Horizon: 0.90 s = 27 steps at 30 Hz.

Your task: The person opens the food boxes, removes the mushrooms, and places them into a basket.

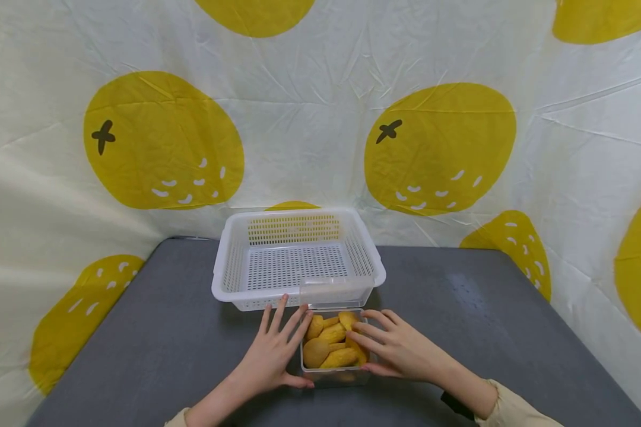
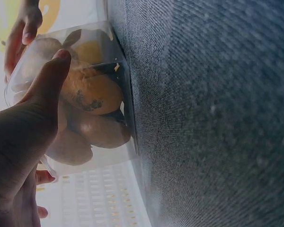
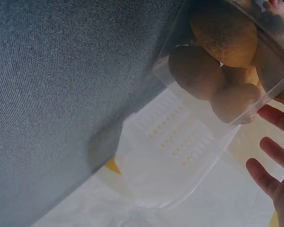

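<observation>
Touching a clear plastic box (image 1: 333, 378) from its two sides, both hands are near the middle front of the table (image 1: 155, 332). The left hand (image 1: 270, 350) has spread, nearly straight fingers, with the thumb at the near wall; its grip is relaxed. The right hand (image 1: 400, 344) lays loosely bent fingers at the right rim, its grip also not closed. Yellow mushrooms (image 1: 332, 334) fill the box. Behind it, a clear lid (image 1: 335, 292) stands before the white plastic basket (image 1: 299, 267).
</observation>
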Each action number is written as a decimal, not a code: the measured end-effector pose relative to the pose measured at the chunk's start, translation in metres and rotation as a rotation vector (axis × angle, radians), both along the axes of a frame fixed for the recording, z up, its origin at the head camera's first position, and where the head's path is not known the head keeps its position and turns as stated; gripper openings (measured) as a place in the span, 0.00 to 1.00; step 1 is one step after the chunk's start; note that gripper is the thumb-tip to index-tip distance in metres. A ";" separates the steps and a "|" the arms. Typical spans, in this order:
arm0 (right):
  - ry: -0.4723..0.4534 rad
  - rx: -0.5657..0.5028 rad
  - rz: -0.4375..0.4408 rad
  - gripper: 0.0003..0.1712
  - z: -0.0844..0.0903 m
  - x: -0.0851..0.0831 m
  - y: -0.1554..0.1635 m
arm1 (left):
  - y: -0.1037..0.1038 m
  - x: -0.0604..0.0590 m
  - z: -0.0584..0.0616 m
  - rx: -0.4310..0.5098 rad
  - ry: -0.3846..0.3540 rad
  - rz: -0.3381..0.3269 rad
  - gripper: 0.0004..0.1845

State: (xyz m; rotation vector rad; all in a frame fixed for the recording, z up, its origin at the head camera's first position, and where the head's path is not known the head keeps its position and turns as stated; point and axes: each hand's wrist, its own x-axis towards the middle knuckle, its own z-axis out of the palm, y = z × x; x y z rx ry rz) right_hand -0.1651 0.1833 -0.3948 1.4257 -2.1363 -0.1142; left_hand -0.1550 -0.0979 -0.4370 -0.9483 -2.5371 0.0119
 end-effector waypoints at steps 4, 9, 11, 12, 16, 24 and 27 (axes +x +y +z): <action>-0.035 -0.012 0.011 0.27 -0.001 0.000 0.000 | 0.000 0.000 -0.001 -0.003 0.011 0.002 0.64; -0.076 -0.037 0.053 0.23 -0.002 0.000 -0.001 | 0.001 0.000 -0.001 -0.007 -0.011 0.003 0.63; -0.075 -0.039 0.067 0.22 -0.002 0.000 -0.001 | 0.001 0.001 -0.001 -0.006 -0.031 0.004 0.63; -0.071 -0.038 0.069 0.21 -0.001 0.000 -0.001 | 0.002 0.001 0.000 -0.011 -0.034 0.006 0.63; -0.055 -0.041 0.074 0.21 0.000 0.001 -0.002 | 0.002 0.002 0.001 -0.018 -0.034 0.010 0.63; -0.046 -0.048 0.073 0.24 0.004 0.001 -0.004 | 0.002 0.003 0.001 -0.010 -0.051 0.017 0.62; -0.040 -0.047 0.066 0.26 0.007 0.002 -0.003 | 0.002 0.003 0.001 -0.015 -0.061 0.021 0.62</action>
